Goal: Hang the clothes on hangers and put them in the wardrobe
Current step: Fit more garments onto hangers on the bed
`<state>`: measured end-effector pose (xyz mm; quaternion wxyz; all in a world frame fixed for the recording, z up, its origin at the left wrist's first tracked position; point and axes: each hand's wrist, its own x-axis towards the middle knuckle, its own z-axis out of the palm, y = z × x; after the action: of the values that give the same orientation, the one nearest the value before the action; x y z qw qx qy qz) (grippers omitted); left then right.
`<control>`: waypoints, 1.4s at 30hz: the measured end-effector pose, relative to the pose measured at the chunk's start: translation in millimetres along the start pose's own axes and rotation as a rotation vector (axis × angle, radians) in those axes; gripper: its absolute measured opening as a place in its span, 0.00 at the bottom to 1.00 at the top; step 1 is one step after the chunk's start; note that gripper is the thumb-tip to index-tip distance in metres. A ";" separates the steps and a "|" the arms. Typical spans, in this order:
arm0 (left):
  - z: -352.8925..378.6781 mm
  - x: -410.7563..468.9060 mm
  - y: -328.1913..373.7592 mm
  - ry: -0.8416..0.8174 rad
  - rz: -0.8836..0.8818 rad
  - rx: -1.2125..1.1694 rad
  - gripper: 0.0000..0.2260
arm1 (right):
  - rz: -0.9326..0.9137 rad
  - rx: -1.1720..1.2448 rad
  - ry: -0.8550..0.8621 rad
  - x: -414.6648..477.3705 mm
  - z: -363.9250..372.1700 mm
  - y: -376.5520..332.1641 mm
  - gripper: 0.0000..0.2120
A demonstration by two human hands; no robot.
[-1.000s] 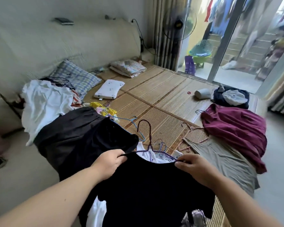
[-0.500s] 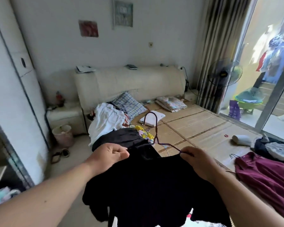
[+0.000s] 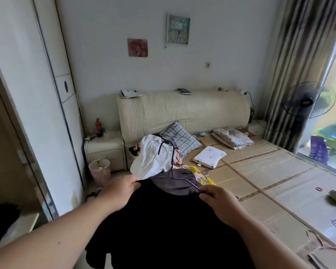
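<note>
Left hand (image 3: 120,191): we grip one shoulder of the black shirt (image 3: 169,220), with our fingers curled over the top edge of the cloth.
Right hand (image 3: 219,202): we pinch the other shoulder between thumb and fingers, and one end of the hanger (image 3: 184,179) is pinched with it.
Black shirt: we hold it in the air between both hands, in front of us at the near side of the bed (image 3: 260,171). It hangs down past the bottom of the view.
Hanger: it is thin purple wire. One arm runs from our right hand up to the hook, which stands above the collar. The other arm is hidden, so we cannot tell how far it sits inside the shirt.
Wardrobe (image 3: 27,94): it is white and stands at our left, well apart from the shirt.
Pile of clothes (image 3: 151,160): it lies on the bed just behind the shirt, with a white piece on top.
Checked pillow (image 3: 180,138): it leans against the headboard (image 3: 182,111), beside the pile.
Bin (image 3: 99,169): it stands on the floor in front of the nightstand (image 3: 105,150).
</note>
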<state>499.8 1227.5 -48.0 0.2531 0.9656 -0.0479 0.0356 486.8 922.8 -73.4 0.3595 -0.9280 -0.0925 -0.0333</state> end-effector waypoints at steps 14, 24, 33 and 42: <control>-57.0 203.4 -141.8 0.002 -0.077 -0.008 0.06 | 0.058 -0.053 0.063 244.6 111.6 -41.3 0.09; -23.2 454.9 -185.0 -0.054 -0.066 0.082 0.07 | 0.170 -0.035 -0.006 470.7 145.6 25.5 0.07; -8.7 639.7 -204.4 -0.089 -0.031 0.133 0.08 | 0.238 -0.174 -0.109 631.7 147.2 59.7 0.05; 77.6 855.9 -232.1 -0.066 0.140 0.157 0.09 | 0.433 -0.163 -0.055 780.4 172.5 130.1 0.05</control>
<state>1378.7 1326.9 -148.5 0.1720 0.9773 -0.1208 0.0250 1276.8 1059.9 -186.8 0.2795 -0.9526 0.1022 0.0626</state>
